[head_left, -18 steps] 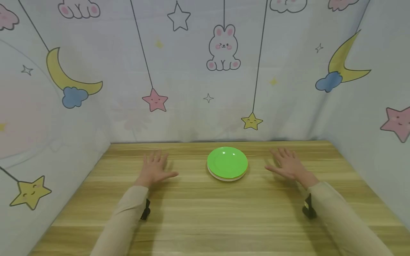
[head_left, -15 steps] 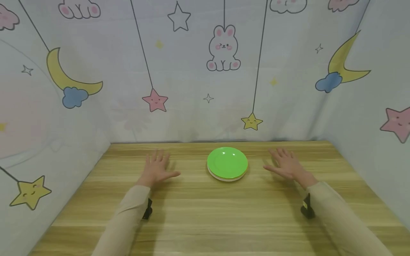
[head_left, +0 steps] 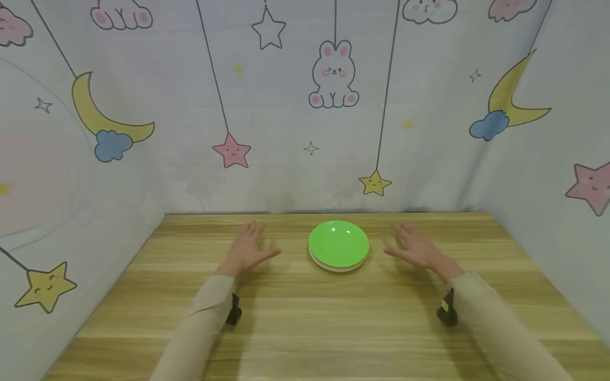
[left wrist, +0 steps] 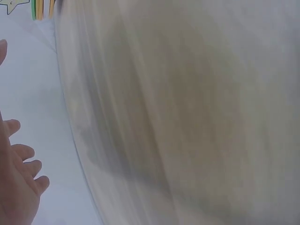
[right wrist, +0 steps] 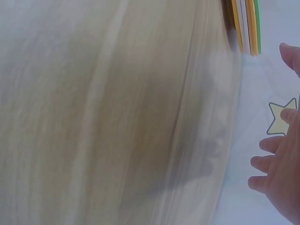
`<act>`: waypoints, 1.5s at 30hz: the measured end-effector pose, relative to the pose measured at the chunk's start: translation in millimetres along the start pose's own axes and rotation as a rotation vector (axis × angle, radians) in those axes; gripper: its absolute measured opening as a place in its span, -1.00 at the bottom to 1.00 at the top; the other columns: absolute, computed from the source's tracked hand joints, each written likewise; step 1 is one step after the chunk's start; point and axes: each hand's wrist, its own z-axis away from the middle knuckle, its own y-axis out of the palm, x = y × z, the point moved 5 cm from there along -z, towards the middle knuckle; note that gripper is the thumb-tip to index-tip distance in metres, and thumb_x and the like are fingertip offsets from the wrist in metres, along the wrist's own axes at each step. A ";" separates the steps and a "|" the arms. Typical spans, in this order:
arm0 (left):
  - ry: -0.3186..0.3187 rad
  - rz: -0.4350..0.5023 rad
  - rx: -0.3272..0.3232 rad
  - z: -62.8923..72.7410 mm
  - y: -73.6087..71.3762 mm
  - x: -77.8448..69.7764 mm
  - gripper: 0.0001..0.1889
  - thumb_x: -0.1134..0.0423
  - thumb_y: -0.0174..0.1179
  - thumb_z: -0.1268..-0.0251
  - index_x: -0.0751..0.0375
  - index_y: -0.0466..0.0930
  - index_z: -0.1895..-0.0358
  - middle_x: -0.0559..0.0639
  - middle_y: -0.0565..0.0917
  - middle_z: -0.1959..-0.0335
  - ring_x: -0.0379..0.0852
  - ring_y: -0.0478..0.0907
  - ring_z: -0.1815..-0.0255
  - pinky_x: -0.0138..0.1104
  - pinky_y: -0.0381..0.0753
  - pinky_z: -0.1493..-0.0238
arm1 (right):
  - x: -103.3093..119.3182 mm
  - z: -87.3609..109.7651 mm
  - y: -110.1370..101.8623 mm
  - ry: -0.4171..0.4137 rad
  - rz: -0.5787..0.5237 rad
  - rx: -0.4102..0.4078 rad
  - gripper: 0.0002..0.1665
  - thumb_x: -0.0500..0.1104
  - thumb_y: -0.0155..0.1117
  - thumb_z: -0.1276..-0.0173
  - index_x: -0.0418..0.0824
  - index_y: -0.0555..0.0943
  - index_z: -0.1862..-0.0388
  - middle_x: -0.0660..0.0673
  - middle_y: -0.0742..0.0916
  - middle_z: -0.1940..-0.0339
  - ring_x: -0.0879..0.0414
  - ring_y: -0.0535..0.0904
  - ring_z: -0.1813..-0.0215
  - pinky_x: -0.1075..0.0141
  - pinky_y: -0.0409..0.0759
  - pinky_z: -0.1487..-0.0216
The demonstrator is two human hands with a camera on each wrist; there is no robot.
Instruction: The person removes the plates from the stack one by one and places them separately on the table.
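A stack of plates lies near the back of the table, with a green plate (head_left: 339, 244) on top and a pale rim showing beneath it. In the right wrist view the stack's edge shows green, orange and white plates (right wrist: 247, 26). My left hand (head_left: 247, 253) hovers to the left of the stack, fingers spread and thumb toward it, holding nothing. On the other side, my right hand (head_left: 415, 250) is held over the table with its fingers extended and its thumb pointing at the plates. Neither hand touches the stack.
The wood-grain table (head_left: 305, 323) meets a white patterned cloth wall (head_left: 281, 185) right behind the plates. More cloth encloses the left and right sides. A small black device (head_left: 233, 311) sits at the left wrist, and another black device (head_left: 447, 309) at the right wrist.
Both hands have moved inward toward the plates, the left hand to the right and the right hand slightly to the left. The plates have stayed in place.
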 end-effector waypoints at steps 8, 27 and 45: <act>-0.016 0.108 0.014 -5.9 7.5 -8.3 -0.05 -0.22 0.16 -0.03 0.34 0.04 -0.37 0.38 0.07 -0.36 0.29 -0.01 -0.36 0.09 0.03 -0.33 | 5.4 -6.6 4.9 -0.005 -0.085 0.000 -0.05 0.21 0.02 -0.28 -0.38 0.02 -0.40 -0.44 0.20 -0.35 -0.35 0.07 -0.34 -0.18 0.03 -0.32; -0.053 0.360 0.033 -26.4 35.7 -41.3 -0.04 -0.10 0.34 0.11 0.32 0.13 -0.34 0.23 0.25 -0.32 0.15 0.20 -0.30 -0.05 0.20 -0.31 | 20.9 -18.8 25.2 0.089 -0.425 -0.020 -0.12 0.08 0.18 -0.24 -0.37 0.12 -0.36 -0.43 0.38 -0.22 -0.30 0.34 -0.19 -0.10 0.37 -0.16; -0.112 0.635 0.139 -29.5 52.1 -73.5 -0.11 0.08 0.37 0.07 0.30 0.12 -0.35 0.22 0.24 -0.32 0.16 0.23 -0.29 -0.06 0.31 -0.24 | 41.4 -31.7 41.9 0.134 -0.544 -0.022 -0.10 0.01 0.27 -0.19 -0.49 0.15 -0.31 -0.43 0.34 -0.27 -0.28 0.31 -0.24 -0.03 0.36 -0.21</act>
